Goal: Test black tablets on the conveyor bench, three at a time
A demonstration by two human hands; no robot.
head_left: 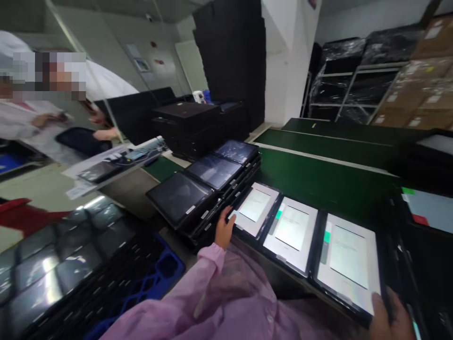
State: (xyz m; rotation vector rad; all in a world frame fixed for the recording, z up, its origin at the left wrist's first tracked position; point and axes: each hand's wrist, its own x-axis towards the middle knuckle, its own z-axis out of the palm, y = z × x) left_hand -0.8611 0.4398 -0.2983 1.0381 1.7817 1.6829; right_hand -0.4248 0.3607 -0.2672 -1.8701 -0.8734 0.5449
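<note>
A black tray (pixel 316 222) lies on the green conveyor belt (pixel 318 174) and holds three white-backed panels (pixel 293 227) side by side. My left hand (pixel 224 230), in a pink sleeve, grips the tray's left end with its fingers curled over the edge. My right hand (pixel 388 315) clasps the tray's near right corner, thumb on top beside the rightmost panel (pixel 349 257). Just left of the tray stands a stack of black trays (pixel 208 215) with three dark screens (pixel 179 196) face up.
A blue crate (pixel 161 276) with trays of dark screens sits at lower left. Another person in white works at a table at the far left. Tall black tray stacks (pixel 231 56) rise behind. Shelves and cardboard boxes (pixel 417 94) fill the far right.
</note>
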